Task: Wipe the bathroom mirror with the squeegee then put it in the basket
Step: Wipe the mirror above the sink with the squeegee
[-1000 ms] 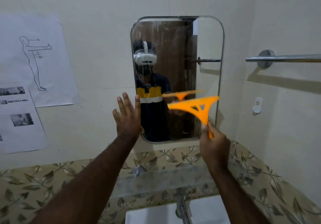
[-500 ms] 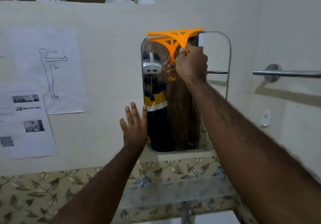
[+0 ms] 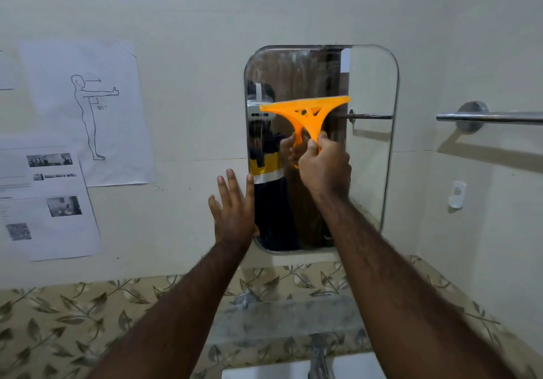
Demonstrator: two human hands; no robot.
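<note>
Currently the right hand is fisted around the handle of the orange squeegee, blade end up, just above the knuckles. Blade edge lies roughly level, tilted slightly up to the right, against the upper middle of the mirror; actual contact with the glass can't be confirmed. The left hand is flat and fully open, fingers spread and pointing up, holding nothing. It sits lower and to the left of the right hand, palm on the wall at the mirror's left edge, thumb side overlapping the rim. Streaks show on the glass above the squeegee. Right of the right hand, a chrome towel bar runs along the side wall, with a small white wall hook below it. Left of the left hand, printed sheets are stuck to the wall. Below both forearms: leaf-pattern tiles and a tap. No basket in view.
</note>
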